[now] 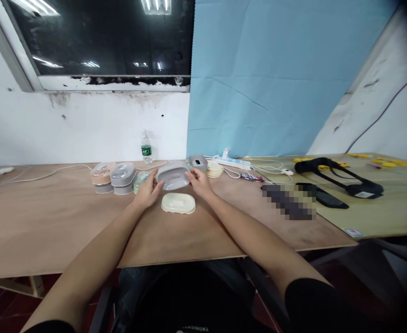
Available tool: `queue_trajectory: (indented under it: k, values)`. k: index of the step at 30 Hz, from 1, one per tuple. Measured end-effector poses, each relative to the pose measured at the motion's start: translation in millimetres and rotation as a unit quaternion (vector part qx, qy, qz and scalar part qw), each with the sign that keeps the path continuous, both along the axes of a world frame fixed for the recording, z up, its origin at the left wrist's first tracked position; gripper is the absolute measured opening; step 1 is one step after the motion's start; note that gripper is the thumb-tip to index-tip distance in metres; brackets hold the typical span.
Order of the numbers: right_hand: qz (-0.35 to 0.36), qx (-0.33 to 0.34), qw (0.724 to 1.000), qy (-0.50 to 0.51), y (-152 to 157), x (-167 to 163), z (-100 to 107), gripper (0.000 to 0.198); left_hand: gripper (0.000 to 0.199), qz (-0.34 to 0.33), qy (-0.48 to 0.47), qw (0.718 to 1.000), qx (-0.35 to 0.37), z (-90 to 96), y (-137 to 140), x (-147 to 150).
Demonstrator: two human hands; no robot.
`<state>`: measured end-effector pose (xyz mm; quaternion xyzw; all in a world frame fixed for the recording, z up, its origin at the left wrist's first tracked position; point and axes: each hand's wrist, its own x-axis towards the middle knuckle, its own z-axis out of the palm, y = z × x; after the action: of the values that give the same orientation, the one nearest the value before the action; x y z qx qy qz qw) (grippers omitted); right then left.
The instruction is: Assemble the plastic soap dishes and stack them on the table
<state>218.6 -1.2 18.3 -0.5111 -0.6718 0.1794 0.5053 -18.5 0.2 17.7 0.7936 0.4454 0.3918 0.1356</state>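
Between my two hands is a grey plastic oval container part point(174, 175), tilted so that its hollow side faces me. My left hand point(149, 188) grips its left end and my right hand point(199, 181) grips its right end, fingers closed on the rim. Just below it on the table lies a cream oval tray-like piece point(178, 203). Close behind my left hand stands a green container point(140, 179), partly hidden. Beyond my right hand are a grey container point(198, 162) and a stack of cream pieces point(214, 169).
Left of my hands stand a grey lidded container point(122, 177) and a pink-and-grey one point(103, 176). A water bottle point(146, 147) is by the wall. A power strip point(231, 162) with white cables lies at the back. Black headgear point(342, 178) rests on the right.
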Motion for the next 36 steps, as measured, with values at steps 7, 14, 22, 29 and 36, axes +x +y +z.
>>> queue_trajectory:
  k: [7, 14, 22, 29, 36]
  values:
    - [0.039, -0.091, 0.989, -0.111, -4.6, 13.2, 12.9, 0.063, 0.053, -0.022, 0.031, 0.999, -0.017, -1.2, 0.5, -1.6]
    - [0.13, -0.401, 0.882, -0.212, -4.8, 28.1, 25.2, 0.052, 0.053, -0.092, 0.093, 0.988, -0.078, -4.9, 2.1, 4.6]
    - [0.156, -0.458, 0.827, -0.287, -8.1, 19.6, 23.7, 0.046, 0.051, -0.106, 0.15, 0.976, -0.113, -13.7, 8.6, 2.6]
    - [0.116, -0.418, 0.87, -0.234, -5.8, 19.5, 14.3, 0.043, 0.053, -0.059, 0.194, 0.974, -0.104, -13.4, 11.0, 2.5]
    - [0.087, -0.279, 0.916, -0.276, -8.8, 18.3, 2.3, 0.035, 0.052, -0.05, 0.192, 0.974, -0.105, -15.1, 11.1, 2.2]
